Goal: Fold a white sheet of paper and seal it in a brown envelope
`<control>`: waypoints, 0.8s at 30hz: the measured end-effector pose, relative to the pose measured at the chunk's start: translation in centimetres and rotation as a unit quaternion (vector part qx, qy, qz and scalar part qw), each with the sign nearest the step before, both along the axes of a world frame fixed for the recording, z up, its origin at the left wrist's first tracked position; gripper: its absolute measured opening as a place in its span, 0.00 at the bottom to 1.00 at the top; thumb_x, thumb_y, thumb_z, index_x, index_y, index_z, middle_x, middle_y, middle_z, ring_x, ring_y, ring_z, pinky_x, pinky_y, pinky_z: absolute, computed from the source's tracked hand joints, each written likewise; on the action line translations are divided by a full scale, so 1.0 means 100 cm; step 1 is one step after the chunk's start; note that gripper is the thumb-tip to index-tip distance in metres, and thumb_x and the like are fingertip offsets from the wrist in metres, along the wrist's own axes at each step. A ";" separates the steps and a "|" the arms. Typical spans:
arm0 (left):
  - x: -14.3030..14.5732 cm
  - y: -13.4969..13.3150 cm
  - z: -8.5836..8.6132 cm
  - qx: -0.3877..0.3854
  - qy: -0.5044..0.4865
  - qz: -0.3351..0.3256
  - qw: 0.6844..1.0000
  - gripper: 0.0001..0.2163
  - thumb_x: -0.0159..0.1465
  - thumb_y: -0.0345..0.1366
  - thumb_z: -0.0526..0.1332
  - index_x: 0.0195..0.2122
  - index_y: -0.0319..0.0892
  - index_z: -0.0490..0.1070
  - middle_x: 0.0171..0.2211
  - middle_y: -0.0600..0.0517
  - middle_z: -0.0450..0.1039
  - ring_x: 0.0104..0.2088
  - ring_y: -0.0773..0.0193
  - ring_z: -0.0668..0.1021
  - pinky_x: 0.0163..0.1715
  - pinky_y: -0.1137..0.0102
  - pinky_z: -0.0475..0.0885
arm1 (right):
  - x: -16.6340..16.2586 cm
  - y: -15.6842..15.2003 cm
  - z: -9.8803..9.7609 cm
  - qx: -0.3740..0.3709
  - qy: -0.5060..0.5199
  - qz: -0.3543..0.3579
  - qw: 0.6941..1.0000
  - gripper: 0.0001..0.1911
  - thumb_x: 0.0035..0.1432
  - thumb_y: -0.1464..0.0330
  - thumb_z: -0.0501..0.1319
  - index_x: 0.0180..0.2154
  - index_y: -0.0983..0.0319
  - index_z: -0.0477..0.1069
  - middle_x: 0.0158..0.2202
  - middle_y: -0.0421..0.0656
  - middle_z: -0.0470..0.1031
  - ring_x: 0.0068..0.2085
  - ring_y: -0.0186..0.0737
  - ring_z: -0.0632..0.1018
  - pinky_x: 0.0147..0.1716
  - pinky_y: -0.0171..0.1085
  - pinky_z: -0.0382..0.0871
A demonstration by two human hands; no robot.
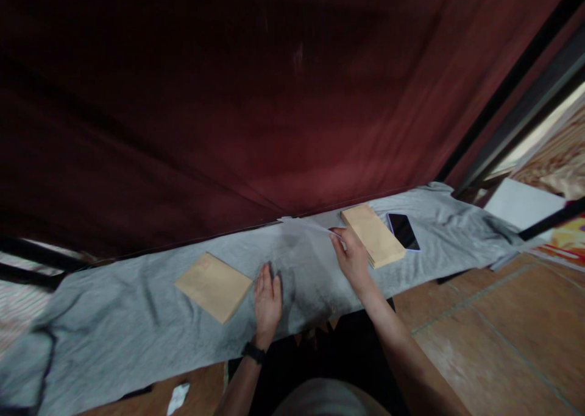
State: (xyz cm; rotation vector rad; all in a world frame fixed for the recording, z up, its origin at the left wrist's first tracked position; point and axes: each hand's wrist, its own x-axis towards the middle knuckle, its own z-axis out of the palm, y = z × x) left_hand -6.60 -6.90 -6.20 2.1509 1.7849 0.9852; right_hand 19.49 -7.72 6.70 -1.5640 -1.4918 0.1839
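Observation:
My left hand (267,300) lies on the grey cloth (137,300) with its fingers stretched out and nothing in them. Just left of it is a short stack of tan paper envelopes (212,286), set at a slant. A thin whitish sheet (304,224), perhaps paper, is pinched at its right end by my right hand (351,256). The sheet's outline is blurred against the cloth. Close beside that hand, on its right, sits a thicker stack of tan envelopes (375,234).
A dark-screened phone (404,231) lies right of the thicker stack. Behind the cloth-covered surface hangs a dark red curtain (274,130). Tiled floor (484,331) shows at the right, and a white scrap (178,398) lies below at the left.

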 end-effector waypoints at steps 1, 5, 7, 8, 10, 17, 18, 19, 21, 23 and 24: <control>-0.001 0.000 -0.001 -0.001 -0.013 0.000 1.000 0.25 0.74 0.42 0.44 0.69 0.41 0.53 0.66 0.41 0.63 0.66 0.54 0.66 0.63 0.51 0.65 | -0.003 -0.004 0.001 -0.009 -0.027 0.035 0.999 0.19 0.72 0.59 0.49 0.48 0.59 0.75 0.47 0.48 0.79 0.49 0.46 0.78 0.51 0.43 0.71; -0.005 -0.001 0.001 -0.022 -0.079 0.008 0.997 0.23 0.74 0.42 0.43 0.67 0.41 0.59 0.65 0.43 0.65 0.65 0.58 0.67 0.65 0.57 0.65 | -0.016 -0.029 -0.028 -0.058 -0.135 0.169 0.975 0.15 0.72 0.66 0.51 0.48 0.58 0.75 0.46 0.46 0.80 0.49 0.44 0.78 0.53 0.44 0.70; -0.006 -0.002 0.004 -0.040 -0.110 0.006 0.993 0.23 0.74 0.42 0.43 0.65 0.40 0.61 0.65 0.43 0.65 0.65 0.59 0.67 0.65 0.58 0.64 | -0.020 -0.044 -0.048 -0.070 -0.174 0.207 0.960 0.14 0.72 0.68 0.52 0.47 0.59 0.76 0.45 0.46 0.80 0.47 0.45 0.78 0.52 0.45 0.70; -0.006 -0.003 0.006 -0.047 -0.124 0.003 0.991 0.23 0.74 0.42 0.43 0.65 0.41 0.62 0.65 0.44 0.65 0.65 0.59 0.68 0.65 0.58 0.64 | -0.021 -0.052 -0.057 -0.076 -0.181 0.226 0.954 0.13 0.71 0.68 0.53 0.46 0.59 0.75 0.44 0.46 0.80 0.47 0.45 0.78 0.51 0.44 0.71; -0.005 -0.005 0.011 -0.063 -0.148 -0.015 0.987 0.23 0.74 0.42 0.43 0.64 0.42 0.64 0.65 0.45 0.66 0.64 0.59 0.69 0.65 0.57 0.64 | -0.021 -0.067 -0.068 -0.087 -0.178 0.260 0.945 0.11 0.71 0.67 0.54 0.46 0.59 0.75 0.43 0.45 0.80 0.46 0.43 0.79 0.50 0.42 0.71; -0.010 -0.031 0.027 -0.140 -0.156 -0.185 0.960 0.20 0.73 0.42 0.47 0.58 0.44 0.72 0.60 0.47 0.72 0.61 0.60 0.73 0.64 0.58 0.66 | -0.020 -0.087 -0.078 -0.115 -0.150 0.298 0.936 0.18 0.64 0.73 0.59 0.54 0.55 0.72 0.54 0.44 0.77 0.56 0.42 0.75 0.59 0.43 0.65; -0.014 -0.037 0.030 -0.145 -0.143 -0.209 0.956 0.20 0.72 0.41 0.47 0.57 0.45 0.73 0.60 0.48 0.72 0.62 0.60 0.72 0.65 0.57 0.65 | -0.020 -0.087 -0.081 -0.116 -0.148 0.305 0.934 0.19 0.64 0.73 0.59 0.55 0.55 0.72 0.54 0.44 0.77 0.57 0.42 0.74 0.61 0.44 0.63; -0.019 -0.043 0.033 -0.145 -0.129 -0.228 0.954 0.20 0.72 0.40 0.48 0.58 0.46 0.72 0.61 0.48 0.71 0.62 0.59 0.71 0.65 0.56 0.65 | -0.020 -0.087 -0.084 -0.116 -0.145 0.308 0.933 0.20 0.63 0.74 0.59 0.54 0.55 0.73 0.55 0.44 0.77 0.57 0.42 0.74 0.62 0.45 0.62; -0.030 -0.053 0.039 -0.136 -0.097 -0.253 0.953 0.20 0.71 0.38 0.49 0.60 0.48 0.70 0.63 0.49 0.68 0.64 0.59 0.70 0.64 0.55 0.66 | -0.021 -0.085 -0.090 -0.115 -0.134 0.308 0.935 0.20 0.63 0.74 0.58 0.54 0.55 0.73 0.56 0.44 0.77 0.58 0.41 0.74 0.63 0.45 0.61; -0.040 -0.061 0.047 -0.128 -0.054 -0.270 0.953 0.22 0.69 0.36 0.51 0.63 0.50 0.67 0.65 0.49 0.66 0.65 0.58 0.68 0.64 0.55 0.66 | -0.024 -0.084 -0.093 -0.111 -0.121 0.309 0.937 0.20 0.63 0.74 0.57 0.55 0.56 0.73 0.56 0.45 0.77 0.57 0.41 0.75 0.63 0.45 0.62; -0.043 -0.064 0.050 -0.127 -0.028 -0.278 0.952 0.23 0.68 0.35 0.53 0.65 0.51 0.65 0.66 0.49 0.64 0.66 0.57 0.67 0.64 0.55 0.66 | -0.025 -0.083 -0.093 -0.110 -0.115 0.313 0.936 0.20 0.64 0.73 0.57 0.56 0.56 0.73 0.56 0.45 0.77 0.57 0.42 0.75 0.63 0.45 0.63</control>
